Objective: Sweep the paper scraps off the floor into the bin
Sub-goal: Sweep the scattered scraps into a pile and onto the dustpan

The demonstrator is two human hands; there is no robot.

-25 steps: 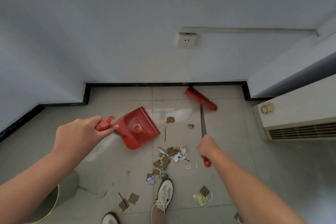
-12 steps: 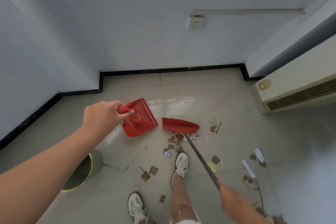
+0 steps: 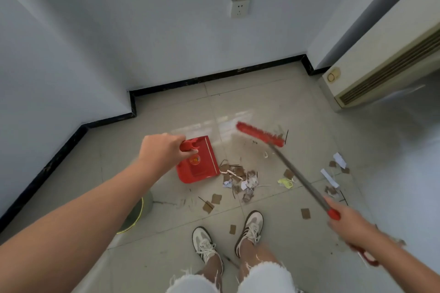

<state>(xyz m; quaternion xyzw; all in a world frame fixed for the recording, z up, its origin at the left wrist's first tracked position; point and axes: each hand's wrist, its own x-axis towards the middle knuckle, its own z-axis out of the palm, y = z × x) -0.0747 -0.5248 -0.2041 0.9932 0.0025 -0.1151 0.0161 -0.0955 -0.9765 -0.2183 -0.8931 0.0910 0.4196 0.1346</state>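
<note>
since half a second ago your red-bristled broom head (image 3: 260, 137) has swung away from the dustpan out to the right, near a few brown bits and a thin black strip; whether it touches the tile is unclear. your right hand (image 3: 352, 226) is wrapped around the broom's grey metal handle (image 3: 300, 178) at its red grip, blurred. your left hand (image 3: 164, 152) is closed on the handle of the red plastic dustpan (image 3: 198, 167), whose open edge faces right, just beside the main heap of brown and white paper scraps (image 3: 240, 177) on the beige tiled floor (image 3: 273, 102). more scraps lie scattered to the right and near your white sneakers (image 3: 250, 227). the grey bin with a yellow rim (image 3: 140, 211) sits under your left forearm, mostly hidden.
</note>
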